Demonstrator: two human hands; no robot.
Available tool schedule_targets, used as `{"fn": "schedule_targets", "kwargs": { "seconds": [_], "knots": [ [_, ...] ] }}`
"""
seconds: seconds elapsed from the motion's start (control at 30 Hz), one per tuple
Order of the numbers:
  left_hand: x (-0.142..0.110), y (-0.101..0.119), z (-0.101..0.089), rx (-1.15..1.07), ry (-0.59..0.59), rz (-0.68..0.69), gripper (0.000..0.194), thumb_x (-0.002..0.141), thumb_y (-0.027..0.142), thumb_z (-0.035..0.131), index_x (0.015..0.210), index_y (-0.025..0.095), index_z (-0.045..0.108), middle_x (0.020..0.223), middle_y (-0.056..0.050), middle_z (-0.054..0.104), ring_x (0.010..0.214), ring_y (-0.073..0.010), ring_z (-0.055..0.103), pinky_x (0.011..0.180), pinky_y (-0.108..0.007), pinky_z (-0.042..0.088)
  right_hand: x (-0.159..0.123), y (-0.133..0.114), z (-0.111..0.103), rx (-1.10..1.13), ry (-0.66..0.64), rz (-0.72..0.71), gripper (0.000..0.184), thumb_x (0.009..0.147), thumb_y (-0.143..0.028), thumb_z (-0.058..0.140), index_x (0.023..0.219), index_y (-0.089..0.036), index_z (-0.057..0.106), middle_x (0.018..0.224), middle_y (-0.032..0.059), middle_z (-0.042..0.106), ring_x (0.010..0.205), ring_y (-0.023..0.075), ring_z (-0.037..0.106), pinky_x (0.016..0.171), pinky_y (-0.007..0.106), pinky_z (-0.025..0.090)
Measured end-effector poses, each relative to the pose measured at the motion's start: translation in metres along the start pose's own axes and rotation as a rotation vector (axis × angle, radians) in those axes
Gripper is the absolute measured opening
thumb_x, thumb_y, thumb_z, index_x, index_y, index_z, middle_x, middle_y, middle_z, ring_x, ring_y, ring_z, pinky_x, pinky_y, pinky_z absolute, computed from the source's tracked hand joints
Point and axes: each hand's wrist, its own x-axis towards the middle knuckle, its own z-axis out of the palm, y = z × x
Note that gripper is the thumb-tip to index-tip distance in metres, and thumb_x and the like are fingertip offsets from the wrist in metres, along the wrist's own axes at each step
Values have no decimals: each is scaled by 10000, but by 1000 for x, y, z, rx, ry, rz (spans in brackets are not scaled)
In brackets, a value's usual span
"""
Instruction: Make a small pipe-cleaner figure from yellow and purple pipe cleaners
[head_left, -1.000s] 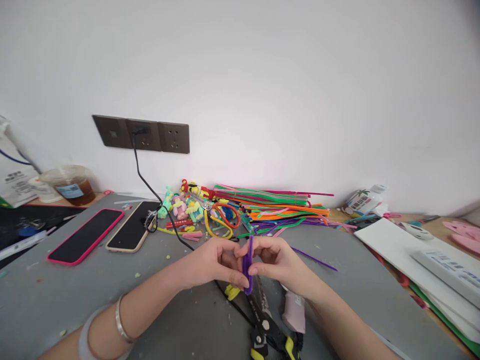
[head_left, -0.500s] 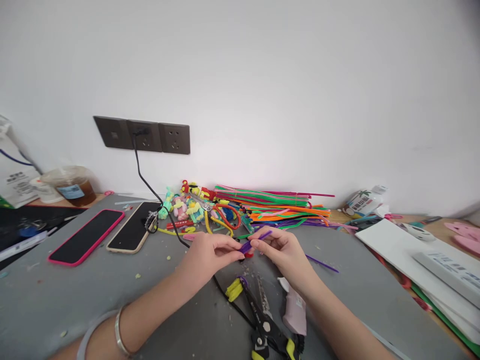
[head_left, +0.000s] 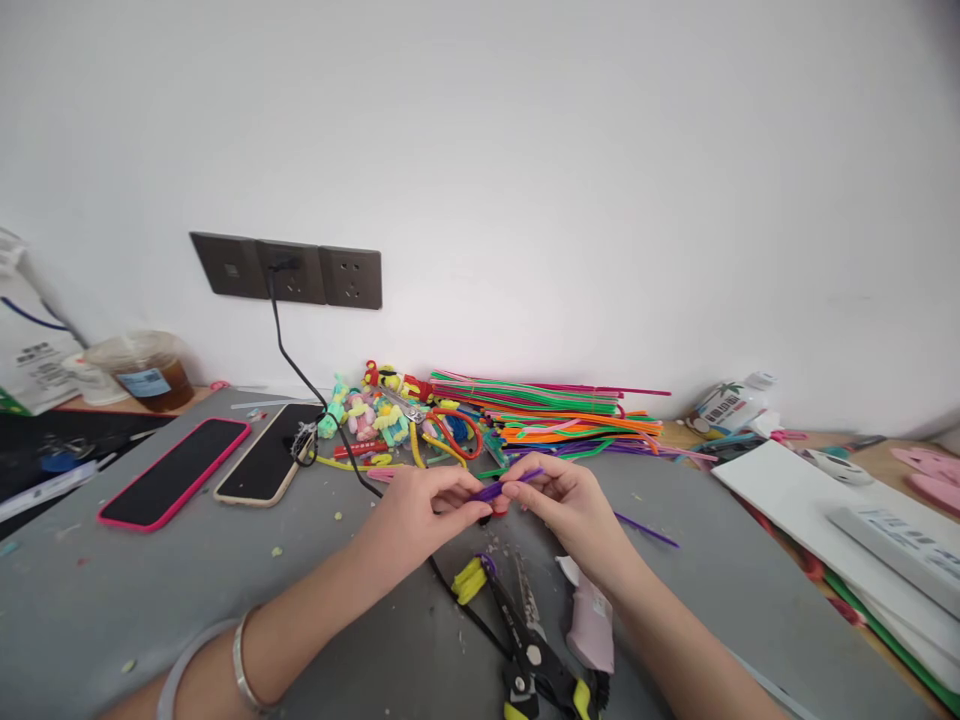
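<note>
Gray tabletop [head_left: 360,650], purple strands [head_left: 491,492] running crosswise, right end higher in view, left hand [head_left: 421,510] and right hand [head_left: 568,505] pinching them

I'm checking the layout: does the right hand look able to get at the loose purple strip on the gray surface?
Probably yes: nothing visible covers the loose purple strip beside the right hand, though that hand is pinching a purple piece.

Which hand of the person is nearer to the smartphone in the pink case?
Left. The left hand is to the right of the smartphone, apart from it; the right hand is farther right, beyond the left hand.
</note>
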Motion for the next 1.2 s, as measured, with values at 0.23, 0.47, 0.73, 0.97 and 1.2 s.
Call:
{"fn": "schedule_targets", "kwargs": {
  "seconds": [0.23,0.47,0.73,0.97,1.2],
  "knots": [
    [-3,-2,0,73,-1,39,205,869,294,618,803,154,753,748,-40,757,711,-171,724,684,-203,549,-1,4,0,-41,-24,-87,235,780,-403,763,742,-184,687,625,8,668,591,137,607,593,249,494],
    [-2,3,3,98,-23,56,208,869,323,613,874,150,730,812,-57,773,734,-195,745,680,-216,544,1,5,-2,-193,2,-324,210,805,-392,751,715,-205,727,711,20,603,693,157,561,629,272,459],
    [-5,1,1,-9,-53,68,213,905,279,554,873,153,722,818,-58,781,769,-183,761,711,-206,570,-1,3,-1,-100,-87,-239,189,832,-392,726,805,-206,747,735,32,644,706,162,573,626,273,466],
    [-5,5,-1,-104,-107,64,176,890,271,600,851,164,735,816,-55,792,757,-190,762,717,-224,573,-1,2,-3,-20,-159,-143,244,830,-395,727,732,-177,675,636,-28,522,540,93,425,514,227,359],
    [-3,6,5,-572,-42,-148,253,798,372,752,913,148,726,880,-87,789,766,-177,747,673,-219,566,-14,-1,3,-276,154,-631,78,869,-204,686,793,-224,678,715,19,645,670,161,564,582,268,440]
  ]
}}
